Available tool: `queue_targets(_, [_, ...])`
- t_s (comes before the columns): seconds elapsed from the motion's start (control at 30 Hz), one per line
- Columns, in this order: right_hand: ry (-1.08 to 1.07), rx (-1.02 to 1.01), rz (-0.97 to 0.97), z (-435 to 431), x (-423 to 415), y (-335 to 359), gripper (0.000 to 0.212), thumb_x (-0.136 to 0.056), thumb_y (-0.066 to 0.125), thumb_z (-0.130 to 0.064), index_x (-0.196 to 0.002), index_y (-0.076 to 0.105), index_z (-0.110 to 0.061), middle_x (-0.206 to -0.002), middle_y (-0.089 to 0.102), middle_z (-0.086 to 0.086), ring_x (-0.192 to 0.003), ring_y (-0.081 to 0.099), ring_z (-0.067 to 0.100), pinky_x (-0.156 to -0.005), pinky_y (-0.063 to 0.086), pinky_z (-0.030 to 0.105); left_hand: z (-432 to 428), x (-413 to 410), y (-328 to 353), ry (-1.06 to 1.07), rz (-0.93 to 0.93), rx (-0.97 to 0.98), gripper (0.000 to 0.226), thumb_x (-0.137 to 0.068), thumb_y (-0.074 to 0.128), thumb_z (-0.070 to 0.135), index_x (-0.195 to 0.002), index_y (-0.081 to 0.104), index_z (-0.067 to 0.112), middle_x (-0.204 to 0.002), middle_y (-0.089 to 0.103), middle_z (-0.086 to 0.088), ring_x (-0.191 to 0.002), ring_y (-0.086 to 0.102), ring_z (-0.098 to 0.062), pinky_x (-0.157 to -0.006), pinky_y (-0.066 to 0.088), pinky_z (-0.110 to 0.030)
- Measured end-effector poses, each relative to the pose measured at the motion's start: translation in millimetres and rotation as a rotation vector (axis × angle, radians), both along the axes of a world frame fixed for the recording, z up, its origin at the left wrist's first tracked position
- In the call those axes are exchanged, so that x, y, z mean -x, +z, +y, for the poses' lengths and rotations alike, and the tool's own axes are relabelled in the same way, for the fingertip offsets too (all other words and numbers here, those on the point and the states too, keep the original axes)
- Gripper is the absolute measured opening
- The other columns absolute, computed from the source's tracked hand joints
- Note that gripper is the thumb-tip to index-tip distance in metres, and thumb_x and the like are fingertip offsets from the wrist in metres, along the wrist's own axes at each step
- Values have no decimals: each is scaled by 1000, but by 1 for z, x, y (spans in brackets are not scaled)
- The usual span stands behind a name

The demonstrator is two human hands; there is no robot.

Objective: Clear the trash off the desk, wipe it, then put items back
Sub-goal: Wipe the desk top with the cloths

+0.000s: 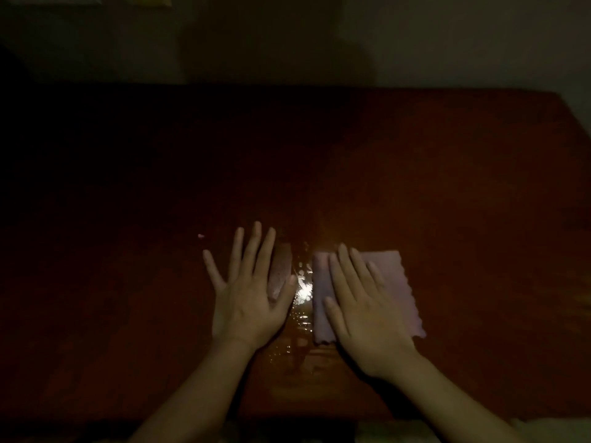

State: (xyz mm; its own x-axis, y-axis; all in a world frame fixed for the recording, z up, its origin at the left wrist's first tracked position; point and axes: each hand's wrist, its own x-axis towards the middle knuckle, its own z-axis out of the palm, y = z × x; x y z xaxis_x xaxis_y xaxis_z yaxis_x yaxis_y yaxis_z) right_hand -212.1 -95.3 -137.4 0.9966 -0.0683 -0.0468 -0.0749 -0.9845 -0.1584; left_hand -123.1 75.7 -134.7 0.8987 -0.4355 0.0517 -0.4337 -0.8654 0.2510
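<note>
The scene is dim. A pale lilac cloth [396, 282] lies flat on the dark red-brown desk [415, 174], near its front edge, and my right hand [367, 311] presses on it with straight fingers. My left hand [249, 292] hovers or rests flat with spread fingers just left of the cloth, partly over a dark flat strip [281, 270] that I cannot identify. Between the two hands a wet streak [302, 292] glints on the wood.
A tiny pale speck [200, 235] lies on the desk left of my left hand. The wall [447, 43] rises behind the desk's far edge. The left part of the desk is in deep shadow.
</note>
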Motion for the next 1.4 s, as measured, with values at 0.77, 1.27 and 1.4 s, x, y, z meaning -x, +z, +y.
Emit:
queue_targets(0.77, [-216, 38, 140, 25, 38, 35, 76, -77, -28, -54, -144, -25, -17, -153, -28, 7, -141, -28, 17, -117, -14, 33, 109, 22, 8, 142, -57, 2, 77, -90, 9, 68, -153, 0, 25, -160, -8, 4, -146, -17, -12, -112, -21, -53])
queue_targets(1.27, [-12, 96, 99, 45, -10, 26, 66, -96, -6, -48, -151, -2, -12, -158, 0, 9, -145, -14, 18, -116, -3, 31, 116, -15, 3, 140, -86, 15, 73, -94, 16, 64, -152, 15, 20, -160, 10, -1, -147, 1, -17, -113, -8, -57])
queue_targets(1.4, [-157, 72, 89, 27, -107, 31, 82, -75, -25, -50, -147, -18, -11, -155, -22, 11, -143, -21, 22, -117, -12, 36, 110, -27, 2, 192, -73, 23, 73, -94, 19, 63, -153, 14, 20, -160, 9, -1, -148, -1, -16, -113, -10, -55])
